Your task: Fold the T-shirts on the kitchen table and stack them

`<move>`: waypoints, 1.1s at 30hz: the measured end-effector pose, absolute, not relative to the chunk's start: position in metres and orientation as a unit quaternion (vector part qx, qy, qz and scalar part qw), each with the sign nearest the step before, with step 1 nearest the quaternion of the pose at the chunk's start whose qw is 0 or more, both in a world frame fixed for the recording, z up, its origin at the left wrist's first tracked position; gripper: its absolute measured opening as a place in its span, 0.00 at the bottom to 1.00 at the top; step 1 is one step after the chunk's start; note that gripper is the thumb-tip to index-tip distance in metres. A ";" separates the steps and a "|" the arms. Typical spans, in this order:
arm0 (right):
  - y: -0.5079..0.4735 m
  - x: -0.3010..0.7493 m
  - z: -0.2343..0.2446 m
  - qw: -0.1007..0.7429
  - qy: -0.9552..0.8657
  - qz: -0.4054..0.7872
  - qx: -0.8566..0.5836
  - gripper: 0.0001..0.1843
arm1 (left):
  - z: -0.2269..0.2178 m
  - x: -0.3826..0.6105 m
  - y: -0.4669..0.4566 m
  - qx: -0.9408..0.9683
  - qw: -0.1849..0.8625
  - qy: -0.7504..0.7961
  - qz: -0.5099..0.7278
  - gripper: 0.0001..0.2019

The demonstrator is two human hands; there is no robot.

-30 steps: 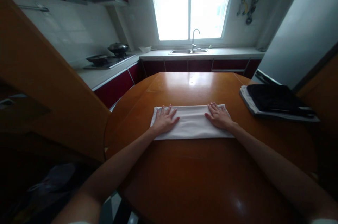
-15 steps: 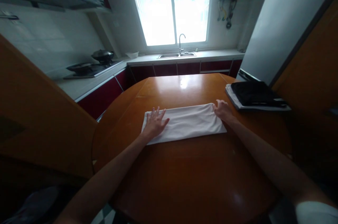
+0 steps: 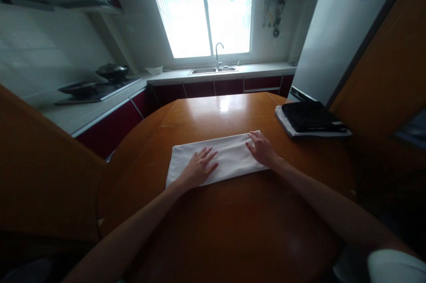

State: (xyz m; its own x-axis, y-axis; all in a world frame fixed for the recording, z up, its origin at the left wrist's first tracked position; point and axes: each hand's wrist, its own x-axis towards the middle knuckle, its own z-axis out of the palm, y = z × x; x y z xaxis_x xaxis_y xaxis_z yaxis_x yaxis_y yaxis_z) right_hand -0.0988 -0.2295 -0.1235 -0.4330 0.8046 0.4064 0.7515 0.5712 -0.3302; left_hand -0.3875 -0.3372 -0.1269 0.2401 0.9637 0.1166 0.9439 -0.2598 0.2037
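Observation:
A white cloth (image 3: 229, 156), folded into a long flat strip, lies across the wooden table (image 3: 213, 225) in front of me. My left hand (image 3: 199, 167) rests flat on the left half of the cloth with its fingers spread. On the cloth's right end lies my right hand (image 3: 261, 147), its fingers stretched out and apart, holding nothing. The cloth's right edge is partly covered by that hand. Whether the cloth is a garment I cannot tell.
A stack of folded cloth, black (image 3: 313, 116) on top and white below, sits at the table's right. Beyond the table are a counter with a sink (image 3: 213, 70), a stove with a pan (image 3: 112, 71) at left, and a fridge (image 3: 328, 29) at right.
My right hand has let go of the cloth's right end and now lies flat on it, further in. My left hand has slid inward along the cloth. The camera view has turned slightly right.

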 end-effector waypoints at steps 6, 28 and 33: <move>-0.251 -0.122 -0.139 0.146 -0.915 0.107 -0.359 0.32 | -0.119 -0.465 -0.317 0.682 -0.049 0.711 0.162 0.31; -0.256 -0.123 -0.133 0.193 -0.912 0.090 -0.350 0.27 | -0.119 -0.511 -0.312 0.552 0.131 0.766 0.304 0.24; -0.271 -0.142 -0.126 0.346 -0.881 0.186 -0.263 0.18 | -0.103 -0.490 -0.318 0.554 0.137 0.705 0.421 0.32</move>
State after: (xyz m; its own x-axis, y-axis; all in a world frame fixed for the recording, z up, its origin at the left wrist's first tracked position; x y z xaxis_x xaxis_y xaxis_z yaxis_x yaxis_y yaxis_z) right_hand -0.1419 -0.2708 -0.1261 -0.6227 0.5917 0.5120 0.3351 0.7930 -0.5088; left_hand -0.4902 -0.3178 -0.1032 -0.3490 0.8962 0.2738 0.6662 0.0319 0.7451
